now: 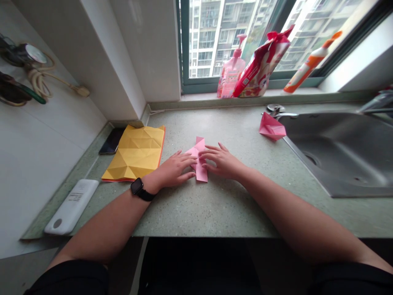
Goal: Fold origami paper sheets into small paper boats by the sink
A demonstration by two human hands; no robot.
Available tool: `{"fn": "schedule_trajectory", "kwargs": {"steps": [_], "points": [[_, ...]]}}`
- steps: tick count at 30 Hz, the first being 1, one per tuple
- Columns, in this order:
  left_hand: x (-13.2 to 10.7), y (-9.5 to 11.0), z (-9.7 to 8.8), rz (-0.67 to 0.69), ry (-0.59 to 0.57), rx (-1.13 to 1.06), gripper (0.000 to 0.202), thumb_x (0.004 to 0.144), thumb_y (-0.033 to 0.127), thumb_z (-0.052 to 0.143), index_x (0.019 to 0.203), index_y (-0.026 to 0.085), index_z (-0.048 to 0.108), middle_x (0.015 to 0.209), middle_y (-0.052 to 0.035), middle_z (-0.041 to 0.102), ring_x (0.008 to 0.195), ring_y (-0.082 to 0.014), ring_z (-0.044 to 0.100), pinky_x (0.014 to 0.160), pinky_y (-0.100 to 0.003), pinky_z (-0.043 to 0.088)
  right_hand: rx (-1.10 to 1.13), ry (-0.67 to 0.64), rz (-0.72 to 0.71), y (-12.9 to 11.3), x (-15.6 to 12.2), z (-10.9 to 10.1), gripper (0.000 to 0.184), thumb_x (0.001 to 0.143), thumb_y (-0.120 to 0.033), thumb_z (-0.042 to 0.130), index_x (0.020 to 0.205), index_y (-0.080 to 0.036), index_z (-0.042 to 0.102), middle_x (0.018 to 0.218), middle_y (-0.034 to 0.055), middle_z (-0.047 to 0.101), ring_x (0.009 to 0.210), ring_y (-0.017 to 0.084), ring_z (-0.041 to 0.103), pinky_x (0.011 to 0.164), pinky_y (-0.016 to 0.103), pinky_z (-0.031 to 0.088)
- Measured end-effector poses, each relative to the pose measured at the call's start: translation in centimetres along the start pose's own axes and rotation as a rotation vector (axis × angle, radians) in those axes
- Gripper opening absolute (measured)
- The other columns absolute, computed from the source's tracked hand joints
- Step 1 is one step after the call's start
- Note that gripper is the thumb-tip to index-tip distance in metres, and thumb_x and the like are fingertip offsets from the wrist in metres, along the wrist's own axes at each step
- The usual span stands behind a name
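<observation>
Pink folded paper (201,173) lay on the green counter (202,213), and the left hand (174,169) and right hand (224,162) rested on it with fingers spread and loose

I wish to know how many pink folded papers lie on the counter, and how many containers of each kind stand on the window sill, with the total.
Pink folded papers: 2 (flat piece, raised piece)
Pink pump bottle: 1
Red bag: 1
Orange-and-white bottle: 1
Total: 5
</observation>
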State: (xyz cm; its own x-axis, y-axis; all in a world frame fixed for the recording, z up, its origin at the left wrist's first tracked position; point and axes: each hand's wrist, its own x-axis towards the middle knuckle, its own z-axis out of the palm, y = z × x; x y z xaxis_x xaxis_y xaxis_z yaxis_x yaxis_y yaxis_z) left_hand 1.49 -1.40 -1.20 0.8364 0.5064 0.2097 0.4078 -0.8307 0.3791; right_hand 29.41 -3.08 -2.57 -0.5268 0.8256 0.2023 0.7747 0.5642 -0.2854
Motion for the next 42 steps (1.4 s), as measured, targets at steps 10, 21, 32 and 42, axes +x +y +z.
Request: {"fn": "schedule_trajectory", "kwargs": {"steps": [10,21,32,42], "points": [[0.0,0.5,-0.3,-0.142,0.048,0.262,0.026,0.109,0.031,0.062,0.129,0.022,0.077,0.135,-0.0112,0.076,0.126,-0.0328,0.068,0.11,-0.054,0.053,0.102,0.039,-0.133,0.1,0.1,-0.8,0.032,0.095,-0.043,0.081,0.123,-0.028,0.077,0.124,0.0089,0.08,0.12,0.03,0.071,0.108,0.05,0.053],[0.1,-0.4,0.3,-0.012,0.139,0.123,0.025,0.105,0.01,0.057,0.119,0.02,0.076,0.141,-0.0105,0.073,0.136,-0.0291,0.064,0.119,-0.053,0.053,0.115,0.019,-0.131,0.4,0.3,-0.7,0.01,0.103,-0.028,0.07,0.104,-0.029,0.08,0.111,0.0048,0.081,0.104,0.024,0.072,0.096,0.042,0.052],[0.0,-0.2,0.6,0.034,0.077,0.022,0.032,0.104,0.01,0.056,0.13,0.02,0.072,0.137,-0.0107,0.076,0.129,-0.0274,0.07,0.114,-0.049,0.057,0.112,0.019,-0.134,0.9,0.2,-0.8,0.014,0.103,-0.026,0.068,0.103,-0.029,0.081,0.112,0.0042,0.082,0.105,0.024,0.072,0.096,0.042,0.052],[0.0,0.2,0.4,0.037,0.068,0.028,0.03,0.106,0.012,0.056,0.126,0.02,0.078,0.136,-0.0104,0.078,0.127,-0.0264,0.072,0.113,-0.05,0.058,0.096,0.02,-0.103,0.8,0.1,-0.8,0.013,0.102,-0.027,0.066,0.099,-0.028,0.079,0.107,0.0044,0.081,0.103,0.024,0.072,0.095,0.042,0.052]]}}
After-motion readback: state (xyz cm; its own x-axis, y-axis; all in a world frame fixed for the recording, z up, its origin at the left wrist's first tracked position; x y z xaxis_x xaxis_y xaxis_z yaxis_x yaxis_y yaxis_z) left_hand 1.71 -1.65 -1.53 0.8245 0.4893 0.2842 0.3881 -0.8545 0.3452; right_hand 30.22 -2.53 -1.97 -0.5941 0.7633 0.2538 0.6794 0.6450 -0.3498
